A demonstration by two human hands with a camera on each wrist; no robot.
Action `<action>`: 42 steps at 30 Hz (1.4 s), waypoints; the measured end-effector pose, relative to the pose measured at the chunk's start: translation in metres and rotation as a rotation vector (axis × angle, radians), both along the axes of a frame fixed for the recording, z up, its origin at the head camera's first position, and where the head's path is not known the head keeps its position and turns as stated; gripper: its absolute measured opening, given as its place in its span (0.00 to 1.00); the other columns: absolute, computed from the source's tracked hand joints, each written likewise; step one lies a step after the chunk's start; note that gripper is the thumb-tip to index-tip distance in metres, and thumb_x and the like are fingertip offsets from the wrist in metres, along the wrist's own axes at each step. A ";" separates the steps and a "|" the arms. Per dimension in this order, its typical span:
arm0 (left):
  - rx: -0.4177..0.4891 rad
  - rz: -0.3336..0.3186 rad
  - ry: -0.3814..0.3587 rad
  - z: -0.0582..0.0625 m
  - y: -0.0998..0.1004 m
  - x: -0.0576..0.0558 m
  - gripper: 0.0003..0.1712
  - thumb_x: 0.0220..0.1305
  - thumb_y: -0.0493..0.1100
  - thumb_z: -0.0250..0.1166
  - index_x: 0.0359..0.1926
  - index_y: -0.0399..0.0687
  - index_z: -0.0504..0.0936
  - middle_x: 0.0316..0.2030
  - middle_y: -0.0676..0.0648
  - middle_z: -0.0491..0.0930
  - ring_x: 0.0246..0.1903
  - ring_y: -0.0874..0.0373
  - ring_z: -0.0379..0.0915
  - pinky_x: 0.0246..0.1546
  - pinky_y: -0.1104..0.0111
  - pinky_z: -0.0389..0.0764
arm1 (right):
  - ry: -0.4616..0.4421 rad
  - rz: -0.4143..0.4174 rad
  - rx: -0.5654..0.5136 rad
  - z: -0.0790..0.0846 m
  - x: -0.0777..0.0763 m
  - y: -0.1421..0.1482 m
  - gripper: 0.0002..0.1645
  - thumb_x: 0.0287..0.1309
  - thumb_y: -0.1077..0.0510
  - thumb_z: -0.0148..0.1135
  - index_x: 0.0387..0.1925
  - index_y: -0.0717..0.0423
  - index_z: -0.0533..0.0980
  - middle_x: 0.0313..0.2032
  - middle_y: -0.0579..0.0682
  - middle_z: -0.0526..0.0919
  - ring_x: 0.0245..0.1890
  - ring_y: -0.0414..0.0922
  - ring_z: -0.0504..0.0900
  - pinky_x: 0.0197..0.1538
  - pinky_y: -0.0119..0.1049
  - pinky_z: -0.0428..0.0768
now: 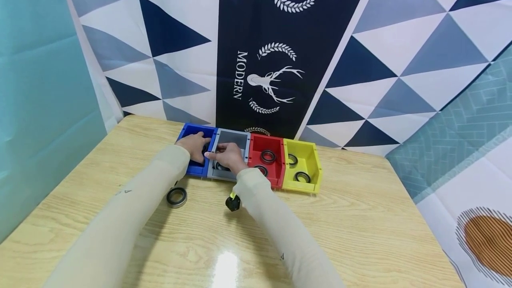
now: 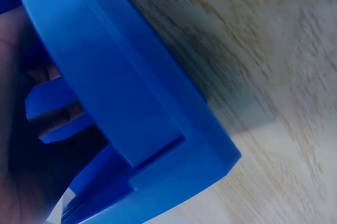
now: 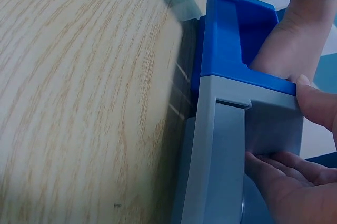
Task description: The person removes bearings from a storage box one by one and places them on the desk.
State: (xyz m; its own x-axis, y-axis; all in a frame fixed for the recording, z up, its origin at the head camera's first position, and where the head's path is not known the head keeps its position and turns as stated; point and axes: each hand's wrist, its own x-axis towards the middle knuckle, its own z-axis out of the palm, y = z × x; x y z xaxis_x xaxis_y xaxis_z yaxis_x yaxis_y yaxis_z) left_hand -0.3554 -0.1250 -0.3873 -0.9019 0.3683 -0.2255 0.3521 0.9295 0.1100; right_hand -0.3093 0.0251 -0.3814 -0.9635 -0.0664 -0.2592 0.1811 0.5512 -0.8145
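In the head view my left hand [image 1: 194, 146] reaches down into the blue bin [image 1: 197, 171]. The left wrist view has its fingers partly hidden behind the blue front wall [image 2: 126, 87]; I cannot tell whether they hold anything. My right hand [image 1: 229, 157] is at the grey bin [image 1: 234, 137] alongside. In the right wrist view its thumb [image 3: 310, 97] rests at the rim between the blue and grey bins, while the fingers [image 3: 281, 174] extend into the grey one, apart from the thumb. A ball bearing [image 1: 219, 166] shows beneath this hand, partly covered.
A red bin [image 1: 276, 174] and a yellow bin [image 1: 314, 154] continue the row, each with two bearings. One loose bearing [image 1: 176, 197] lies on the wooden table [image 1: 352, 217] near my left forearm. A black hexagonal piece [image 1: 233, 202] appears below my right wrist. Patterned cloth [image 1: 180, 34] hangs behind.
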 end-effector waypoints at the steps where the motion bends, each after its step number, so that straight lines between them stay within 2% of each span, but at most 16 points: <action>1: 0.001 0.003 -0.004 0.000 0.000 0.000 0.47 0.51 0.49 0.67 0.71 0.42 0.61 0.69 0.31 0.58 0.65 0.34 0.62 0.66 0.45 0.66 | 0.002 0.004 0.002 0.000 0.001 0.000 0.36 0.51 0.44 0.70 0.60 0.55 0.74 0.55 0.52 0.81 0.54 0.46 0.79 0.60 0.40 0.79; 5: 0.011 0.031 -0.021 -0.002 -0.003 -0.001 0.46 0.51 0.49 0.67 0.71 0.43 0.61 0.70 0.31 0.58 0.66 0.32 0.60 0.66 0.43 0.65 | 0.017 0.015 0.015 0.003 0.004 -0.002 0.36 0.50 0.44 0.71 0.59 0.55 0.75 0.54 0.51 0.82 0.51 0.45 0.80 0.57 0.38 0.80; 10: 0.028 0.070 -0.025 -0.001 -0.006 -0.003 0.44 0.53 0.49 0.67 0.70 0.45 0.62 0.70 0.31 0.59 0.68 0.34 0.59 0.66 0.42 0.64 | 0.019 0.025 -0.004 0.003 0.003 -0.006 0.36 0.51 0.44 0.71 0.59 0.54 0.75 0.54 0.52 0.82 0.53 0.46 0.80 0.59 0.40 0.79; 16: 0.043 0.087 0.015 0.000 -0.008 -0.003 0.40 0.55 0.48 0.67 0.68 0.45 0.66 0.65 0.32 0.66 0.63 0.38 0.66 0.64 0.44 0.68 | 0.024 0.029 -0.007 0.004 0.002 -0.010 0.36 0.50 0.44 0.71 0.60 0.54 0.75 0.54 0.52 0.82 0.51 0.46 0.80 0.59 0.41 0.79; 25: 0.034 0.048 0.056 0.013 -0.005 0.004 0.36 0.55 0.45 0.66 0.66 0.44 0.70 0.59 0.35 0.72 0.58 0.42 0.70 0.60 0.48 0.73 | 0.038 0.041 -0.025 0.002 -0.002 -0.006 0.35 0.52 0.46 0.70 0.60 0.55 0.74 0.56 0.52 0.81 0.57 0.47 0.79 0.59 0.42 0.79; 31: 0.036 0.005 0.049 0.024 -0.004 0.010 0.37 0.54 0.47 0.67 0.66 0.43 0.69 0.63 0.32 0.69 0.63 0.39 0.67 0.63 0.46 0.70 | 0.018 0.027 -0.028 0.002 -0.003 -0.003 0.36 0.52 0.46 0.70 0.61 0.56 0.73 0.56 0.53 0.81 0.57 0.47 0.79 0.60 0.42 0.78; 35: 0.033 -0.021 0.063 0.025 -0.006 0.015 0.35 0.54 0.47 0.68 0.63 0.44 0.73 0.63 0.32 0.70 0.63 0.38 0.66 0.63 0.44 0.69 | 0.020 0.017 -0.022 0.000 -0.001 -0.003 0.36 0.52 0.46 0.70 0.60 0.56 0.74 0.56 0.53 0.81 0.56 0.47 0.79 0.60 0.42 0.78; 42: 0.004 -0.078 0.130 0.031 -0.007 0.023 0.22 0.53 0.49 0.69 0.49 0.50 0.78 0.53 0.36 0.75 0.50 0.42 0.74 0.55 0.46 0.77 | 0.021 0.003 -0.031 -0.004 -0.002 -0.001 0.36 0.52 0.46 0.70 0.60 0.56 0.74 0.56 0.52 0.81 0.55 0.47 0.80 0.60 0.42 0.78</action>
